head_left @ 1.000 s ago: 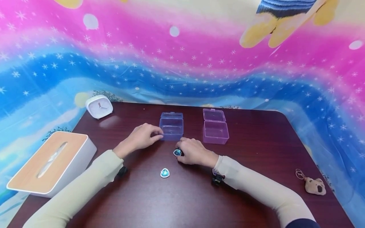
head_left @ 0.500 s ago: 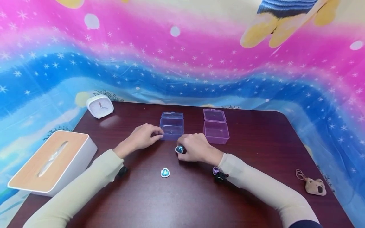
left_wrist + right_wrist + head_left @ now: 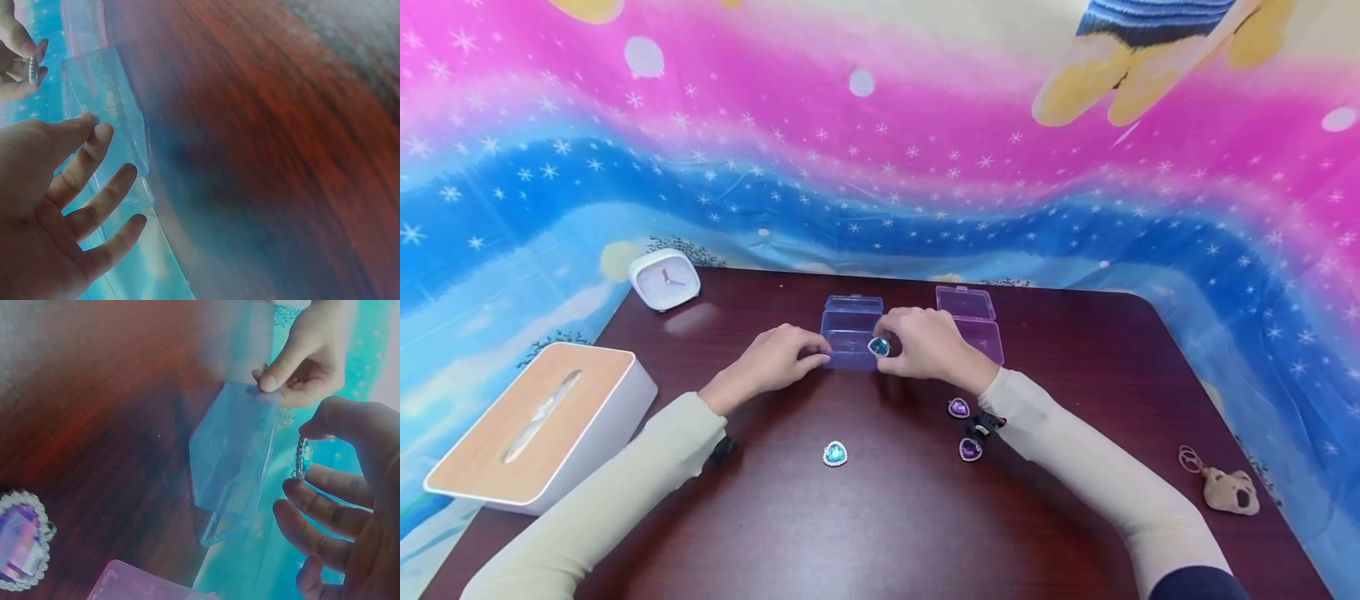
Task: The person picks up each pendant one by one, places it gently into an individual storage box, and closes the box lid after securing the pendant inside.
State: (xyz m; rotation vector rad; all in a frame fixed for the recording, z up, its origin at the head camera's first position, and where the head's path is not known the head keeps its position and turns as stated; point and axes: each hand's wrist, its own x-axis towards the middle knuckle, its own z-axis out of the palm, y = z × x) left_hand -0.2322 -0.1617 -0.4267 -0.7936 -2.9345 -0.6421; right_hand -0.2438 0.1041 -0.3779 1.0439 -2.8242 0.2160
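Observation:
My left hand (image 3: 775,358) pinches the near left corner of a clear blue plastic box (image 3: 853,362) between thumb and forefinger; its other fingers are spread in the left wrist view. The box's lid stands open at the back. Between thumb and fingertips, my right hand (image 3: 928,343) holds a blue heart-shaped gem (image 3: 878,346) edged with small white beads. That gem is at the box's right front corner, seen edge-on in the right wrist view. Another blue heart gem (image 3: 835,453) lies on the table. Two purple heart gems (image 3: 958,407) lie near my right wrist.
An open pink plastic box (image 3: 991,340) stands right of the blue one, partly hidden by my right hand. A tissue box (image 3: 542,417) and white clock (image 3: 665,281) are at the left. A plush keychain (image 3: 1228,490) lies near the table's right edge.
My right hand has lifted the blue gem from the table and moved it up and away to the blue box's corner. The purple gems have come into view. My left hand stays put.

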